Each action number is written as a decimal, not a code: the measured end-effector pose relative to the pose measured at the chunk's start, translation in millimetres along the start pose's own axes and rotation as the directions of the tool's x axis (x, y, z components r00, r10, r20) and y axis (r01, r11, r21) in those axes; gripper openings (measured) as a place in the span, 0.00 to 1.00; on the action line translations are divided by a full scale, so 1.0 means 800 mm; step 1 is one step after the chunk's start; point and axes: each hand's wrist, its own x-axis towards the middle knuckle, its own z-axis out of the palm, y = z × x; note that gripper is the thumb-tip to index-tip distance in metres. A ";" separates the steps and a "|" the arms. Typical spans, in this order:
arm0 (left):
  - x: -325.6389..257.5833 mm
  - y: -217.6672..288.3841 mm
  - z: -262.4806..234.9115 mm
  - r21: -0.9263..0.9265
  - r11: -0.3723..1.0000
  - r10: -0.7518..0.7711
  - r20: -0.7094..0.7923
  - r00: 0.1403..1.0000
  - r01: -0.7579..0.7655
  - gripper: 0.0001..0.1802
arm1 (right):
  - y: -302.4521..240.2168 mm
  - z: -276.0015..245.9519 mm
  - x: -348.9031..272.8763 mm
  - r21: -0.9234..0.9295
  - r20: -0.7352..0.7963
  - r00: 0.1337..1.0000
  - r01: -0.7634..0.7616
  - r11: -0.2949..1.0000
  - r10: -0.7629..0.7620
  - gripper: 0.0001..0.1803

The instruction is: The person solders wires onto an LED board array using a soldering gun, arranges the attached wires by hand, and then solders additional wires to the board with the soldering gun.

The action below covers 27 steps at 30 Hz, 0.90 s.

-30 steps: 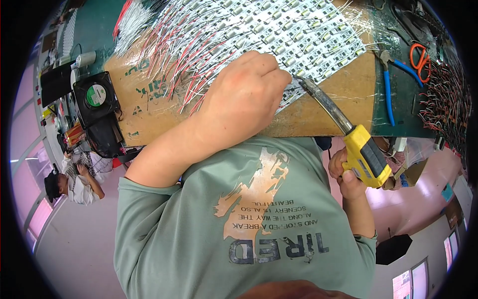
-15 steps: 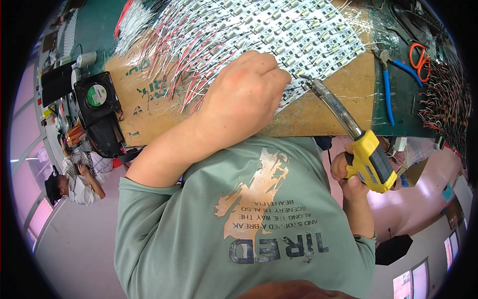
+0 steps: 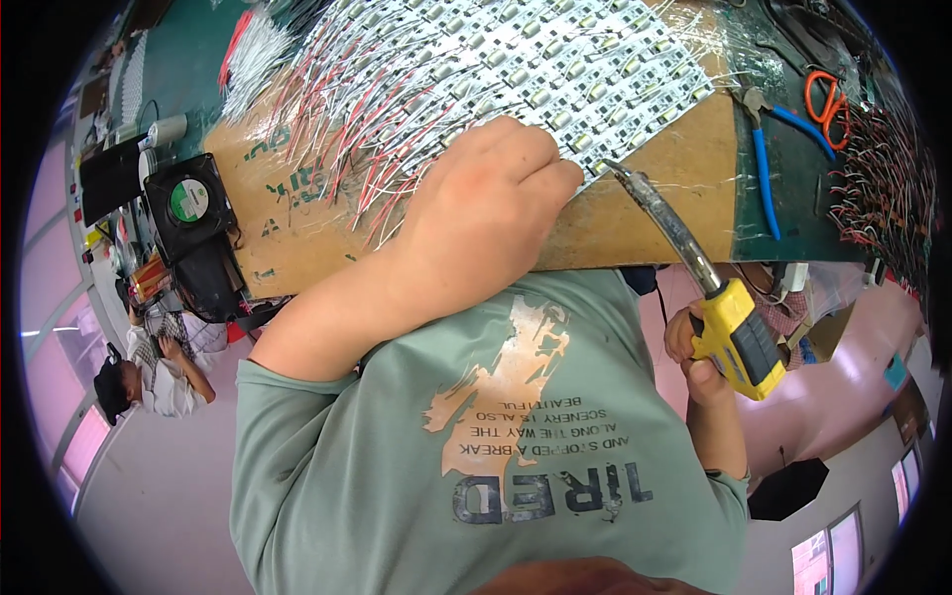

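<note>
My left hand (image 3: 486,213) rests on a brown board (image 3: 684,169), fingers bunched and pressed down at the near edge of rows of white circuit strips (image 3: 555,69). Red and white wires (image 3: 367,129) fan out from the strips and run under this hand; it seems to pinch one, though the fingertips hide it. My right hand (image 3: 694,352) grips the yellow handle of a soldering iron (image 3: 739,332). The iron's metal tip (image 3: 610,169) touches the strips right beside my left fingertips.
Blue-handled pliers (image 3: 762,164) and orange scissors (image 3: 825,99) lie on the green mat at right, beside a heap of dark wired parts (image 3: 883,188). A small black fan (image 3: 186,203) stands at the board's left end. Another person (image 3: 149,372) sits lower left.
The iron's yellow handle and my right hand have dropped slightly toward me. Its tip stays at the strips. My left hand has not moved.
</note>
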 end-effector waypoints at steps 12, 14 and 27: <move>-0.001 0.000 0.008 0.008 1.000 -0.003 0.050 0.999 0.003 0.12 | 0.017 -0.004 -0.007 -0.021 -0.010 1.000 0.005 1.000 -0.005 0.26; 0.000 0.001 0.007 0.011 1.000 -0.006 0.058 0.998 0.005 0.12 | 0.017 -0.002 -0.006 -0.056 -0.030 0.999 0.020 0.998 -0.022 0.24; 0.004 0.003 0.007 0.029 0.999 -0.019 0.059 0.998 0.017 0.10 | 0.020 -0.005 -0.008 -0.066 -0.047 0.999 -0.031 0.997 0.028 0.17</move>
